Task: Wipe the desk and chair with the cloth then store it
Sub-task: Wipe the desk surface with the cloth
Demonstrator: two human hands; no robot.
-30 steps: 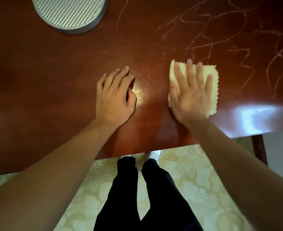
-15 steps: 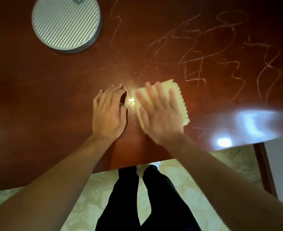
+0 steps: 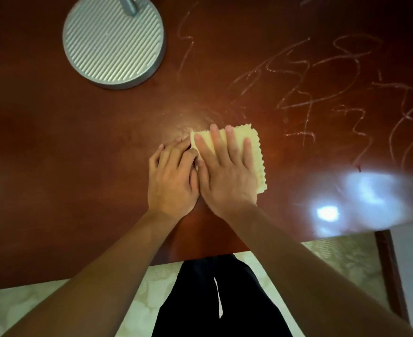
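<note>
A pale yellow cloth [image 3: 254, 152] with zigzag edges lies flat on the dark red-brown desk [image 3: 79, 166]. My right hand [image 3: 225, 173] presses on the cloth with straight, spread fingers and covers most of it. My left hand [image 3: 174, 176] rests flat on the desk right beside it, fingers together, its fingertips touching the cloth's left edge. Pale chalk-like scribbles [image 3: 346, 88] cover the desk to the right and behind the cloth. No chair is in view.
A round ribbed grey lamp base [image 3: 113, 42] with a stem stands at the back left of the desk. The desk's front edge runs just above my dark trousers [image 3: 215, 300]. A desk leg [image 3: 390, 271] stands at the right over patterned flooring.
My right hand slid the cloth leftward across the desk until it met my left hand. The scribbles nearest the cloth have faded. The left hand stayed almost in place.
</note>
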